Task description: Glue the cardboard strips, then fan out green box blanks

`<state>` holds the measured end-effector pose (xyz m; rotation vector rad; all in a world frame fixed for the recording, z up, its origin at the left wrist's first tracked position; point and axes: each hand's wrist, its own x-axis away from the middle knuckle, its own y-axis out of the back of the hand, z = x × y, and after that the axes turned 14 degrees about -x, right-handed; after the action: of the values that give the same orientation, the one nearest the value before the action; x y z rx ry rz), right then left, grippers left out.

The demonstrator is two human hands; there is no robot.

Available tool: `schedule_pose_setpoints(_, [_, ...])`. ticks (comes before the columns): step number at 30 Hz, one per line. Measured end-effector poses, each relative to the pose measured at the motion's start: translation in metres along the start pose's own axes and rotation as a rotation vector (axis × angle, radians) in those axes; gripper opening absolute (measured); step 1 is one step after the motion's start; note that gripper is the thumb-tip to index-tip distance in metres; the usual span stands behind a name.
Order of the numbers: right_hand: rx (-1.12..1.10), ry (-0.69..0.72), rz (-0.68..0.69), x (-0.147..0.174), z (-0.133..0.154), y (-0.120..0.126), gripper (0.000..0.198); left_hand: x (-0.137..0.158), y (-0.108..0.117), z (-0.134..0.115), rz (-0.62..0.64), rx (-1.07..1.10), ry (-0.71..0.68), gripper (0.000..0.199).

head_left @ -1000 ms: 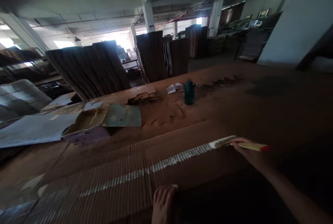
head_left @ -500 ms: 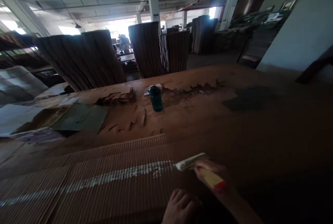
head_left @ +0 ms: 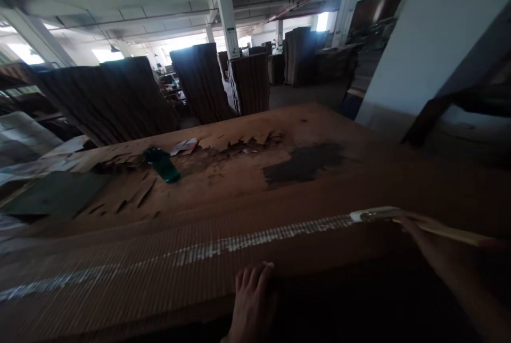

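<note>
My right hand (head_left: 425, 234) grips a flat brush (head_left: 377, 214) with a pale handle and a dark red end. The whitened bristles touch the brown corrugated cardboard (head_left: 151, 284). Behind the brush, a long band of white paste-like coating (head_left: 255, 238) runs leftward across the ridges. My left hand (head_left: 250, 298) rests on the cardboard's near edge, fingers extended and pointing away from me, holding nothing. The cardboard's right part is too dark to make out well.
A green translucent bottle (head_left: 165, 166) stands on the worn brown table (head_left: 223, 173). Torn brown scraps (head_left: 138, 194) lie around it, with a dark patch (head_left: 303, 163) to the right. A grey-green sheet (head_left: 56, 192) is at left. Tall stacks of sheets (head_left: 199, 85) stand beyond.
My right hand has carried the brush rightward along the cardboard, and the white band now reaches further right. The view has turned right. My left hand remains at the near edge.
</note>
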<state>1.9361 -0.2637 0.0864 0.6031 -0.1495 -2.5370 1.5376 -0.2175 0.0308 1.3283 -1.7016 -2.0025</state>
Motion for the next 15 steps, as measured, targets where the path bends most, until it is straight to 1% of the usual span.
schedule_pose_setpoints(2, [-0.129,-0.083,-0.049,-0.031,-0.009,0.023,0.027,-0.017,-0.014,-0.038,-0.015,0.004,-0.021,0.049])
schedule_pose_setpoints(4, [-0.261,-0.144,-0.045,-0.051,-0.012,0.038,0.028,-0.032,-0.028,-0.075,-0.02,0.023,-0.02,0.047])
schedule_pose_setpoints(5, [-0.317,-0.169,-0.021,-0.058,-0.012,0.044,0.03,-0.039,-0.034,-0.093,-0.025,0.035,-0.013,0.045])
schedule_pose_setpoints(7, [-0.392,-0.211,0.098,-0.066,-0.008,0.053,0.033,-0.054,-0.047,-0.127,-0.04,0.058,-0.002,0.04])
schedule_pose_setpoints(8, [-0.408,-0.209,0.198,-0.068,-0.006,0.056,0.035,-0.061,-0.054,-0.143,-0.047,0.067,-0.004,0.038])
schedule_pose_setpoints(9, [-0.412,-0.18,0.317,-0.07,-0.005,0.058,0.034,-0.07,-0.062,-0.158,-0.058,0.073,-0.008,0.035])
schedule_pose_setpoints(11, [-0.411,-0.026,0.558,-0.072,-0.004,0.057,0.029,-0.087,-0.08,-0.186,-0.083,0.086,-0.028,0.032])
schedule_pose_setpoints(13, [-0.406,0.178,0.702,-0.07,-0.005,0.048,0.019,-0.104,-0.1,-0.212,-0.098,0.106,-0.047,0.03])
schedule_pose_setpoints(15, [-0.373,0.302,0.773,-0.067,-0.004,0.036,0.014,-0.118,-0.122,-0.236,-0.101,0.101,-0.046,0.026])
